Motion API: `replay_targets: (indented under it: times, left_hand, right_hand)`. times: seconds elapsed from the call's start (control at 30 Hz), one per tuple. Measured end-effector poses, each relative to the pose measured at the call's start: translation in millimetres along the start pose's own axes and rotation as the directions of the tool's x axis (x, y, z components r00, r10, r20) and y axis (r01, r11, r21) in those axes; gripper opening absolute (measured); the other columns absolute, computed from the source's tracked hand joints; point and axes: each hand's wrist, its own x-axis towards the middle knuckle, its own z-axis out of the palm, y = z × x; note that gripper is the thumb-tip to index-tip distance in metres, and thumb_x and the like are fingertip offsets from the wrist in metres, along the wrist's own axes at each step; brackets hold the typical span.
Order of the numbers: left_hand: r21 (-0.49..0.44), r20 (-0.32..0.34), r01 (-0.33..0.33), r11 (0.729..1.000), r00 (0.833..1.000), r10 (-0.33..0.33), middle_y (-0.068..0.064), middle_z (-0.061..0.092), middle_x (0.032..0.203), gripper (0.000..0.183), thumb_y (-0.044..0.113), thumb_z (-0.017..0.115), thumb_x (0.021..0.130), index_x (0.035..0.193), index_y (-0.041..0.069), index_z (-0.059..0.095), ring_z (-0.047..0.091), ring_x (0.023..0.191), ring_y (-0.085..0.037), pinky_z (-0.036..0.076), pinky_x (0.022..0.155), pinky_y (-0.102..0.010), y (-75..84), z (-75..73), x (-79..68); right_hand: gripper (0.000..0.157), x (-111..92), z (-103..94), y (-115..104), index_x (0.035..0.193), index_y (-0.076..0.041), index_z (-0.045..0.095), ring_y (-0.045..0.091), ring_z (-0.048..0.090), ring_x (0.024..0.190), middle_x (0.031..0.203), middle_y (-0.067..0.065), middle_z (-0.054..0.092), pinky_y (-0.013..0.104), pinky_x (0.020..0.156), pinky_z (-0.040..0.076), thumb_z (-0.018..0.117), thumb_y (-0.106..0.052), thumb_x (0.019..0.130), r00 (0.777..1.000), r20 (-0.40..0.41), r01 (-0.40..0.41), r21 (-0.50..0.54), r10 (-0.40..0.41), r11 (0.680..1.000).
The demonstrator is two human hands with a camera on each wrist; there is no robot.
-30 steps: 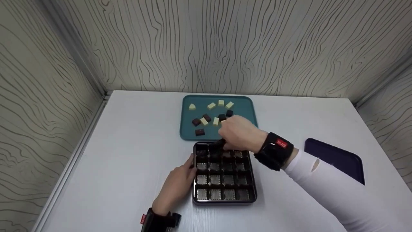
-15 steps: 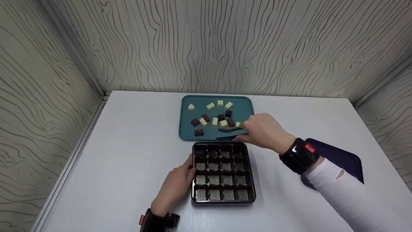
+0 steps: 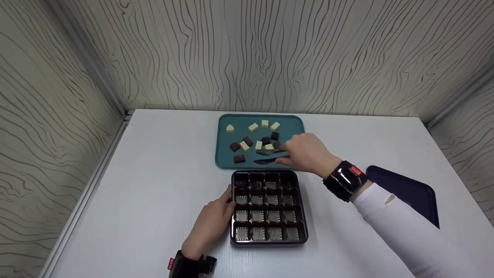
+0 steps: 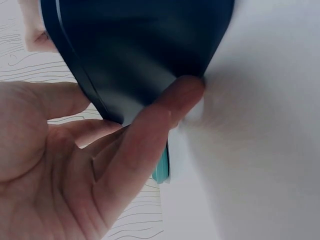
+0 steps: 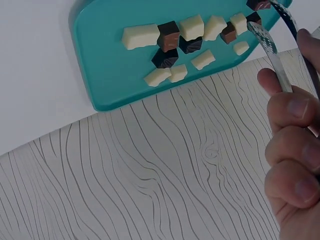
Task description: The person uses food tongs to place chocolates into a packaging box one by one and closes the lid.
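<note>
My right hand (image 3: 308,154) grips dark tongs (image 3: 266,161), their perforated tips spread apart over the front of the teal tray (image 3: 224,160). In the right wrist view the tongs' tips (image 5: 265,37) stand by a dark chocolate (image 5: 258,4). White chocolates (image 3: 259,145) and brown ones (image 3: 239,158) lie scattered on the tray. In front of it is a dark box (image 3: 269,244) divided into small compartments; dark pieces sit in the two back-left ones. My left hand (image 3: 210,220) rests against the box's left side, fingertips touching its wall (image 4: 140,55).
A dark blue lid-like tray (image 3: 405,191) lies at the right, partly under my right sleeve (image 3: 401,227). Behind the white table (image 3: 162,185) stands a wood-patterned panel (image 3: 247,58).
My right hand has come away from the box's back row to the teal tray with the tongs, then shifted slightly left. The left hand stays at the box.
</note>
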Motion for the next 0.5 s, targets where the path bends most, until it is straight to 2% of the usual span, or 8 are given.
replay_targets:
  times: [0.1, 0.17, 0.27, 0.37, 0.43, 0.5]
  left_hand:
    - [0.002, -0.002, -0.003, 1.0, 1.0, 0.003, -0.021, 0.073, 0.086, 0.056, 0.022, 0.054, 0.108, 0.158, -0.001, 0.043, 0.055, 0.065, -0.017, 0.058, 0.078, -0.047, -0.7, 0.1, -0.1]
    - [0.004, -0.005, -0.012, 1.0, 1.0, 0.012, -0.023, 0.074, 0.088, 0.056, 0.021, 0.053, 0.108, 0.158, -0.001, 0.043, 0.059, 0.067, -0.019, 0.059, 0.081, -0.05, -1.1, 0.5, -0.5]
    - [0.0, -0.008, -0.022, 1.0, 1.0, 0.022, -0.029, 0.076, 0.103, 0.056, 0.021, 0.053, 0.108, 0.158, -0.002, 0.043, 0.071, 0.079, -0.03, 0.06, 0.089, -0.055, -1.3, 0.9, -1.3]
    - [-0.004, -0.01, -0.022, 1.0, 1.0, 0.022, -0.032, 0.075, 0.115, 0.056, 0.022, 0.053, 0.108, 0.158, -0.002, 0.043, 0.075, 0.09, -0.038, 0.059, 0.094, -0.058, -0.9, 1.0, -1.7]
    - [-0.005, -0.006, -0.018, 1.0, 1.0, 0.017, -0.029, 0.076, 0.102, 0.056, 0.022, 0.053, 0.108, 0.158, -0.002, 0.042, 0.072, 0.081, -0.033, 0.06, 0.091, -0.056, -0.6, 0.9, -1.2]
    - [-0.004, -0.004, -0.012, 1.0, 1.0, 0.012, -0.02, 0.072, 0.084, 0.057, 0.022, 0.053, 0.108, 0.158, -0.002, 0.042, 0.065, 0.07, -0.025, 0.06, 0.086, -0.052, -0.4, 0.6, -0.8]
  right_hand:
    - [0.049, 12, 3.7, -4, 0.064, -0.011, 0.062, 0.011, 0.041, 0.047, 0.052, -0.006, 0.034, 0.029, 0.048, 0.04, 0.078, -0.046, 0.093, 0.999, 0.033, -0.012, 0.008, 0.012, 1.0]
    - [0.052, 20, 6.4, -7, 0.061, -0.013, 0.055, 0.011, 0.04, 0.049, 0.052, -0.007, 0.034, 0.028, 0.049, 0.038, 0.077, -0.047, 0.094, 0.998, 0.066, -0.025, 0.014, 0.024, 1.0]
    - [0.06, 30, 11.4, -12, 0.058, -0.017, 0.04, 0.01, 0.035, 0.05, 0.054, -0.008, 0.028, 0.026, 0.052, 0.031, 0.076, -0.047, 0.095, 0.992, 0.117, -0.051, 0.038, 0.046, 0.998]
    - [0.062, 39, 17.0, -16, 0.058, -0.02, 0.033, 0.009, 0.031, 0.051, 0.054, -0.009, 0.026, 0.024, 0.052, 0.028, 0.076, -0.046, 0.095, 0.988, 0.145, -0.067, 0.056, 0.058, 0.996]
    - [0.064, 44, 20.6, -18, 0.057, -0.02, 0.031, 0.009, 0.03, 0.051, 0.054, -0.009, 0.025, 0.024, 0.052, 0.028, 0.077, -0.045, 0.094, 0.985, 0.159, -0.071, 0.057, 0.061, 0.996]
    - [0.064, 48, 23.8, -20, 0.058, -0.019, 0.032, 0.009, 0.031, 0.052, 0.054, -0.009, 0.026, 0.024, 0.052, 0.029, 0.077, -0.046, 0.094, 0.984, 0.167, -0.073, 0.049, 0.064, 0.996]
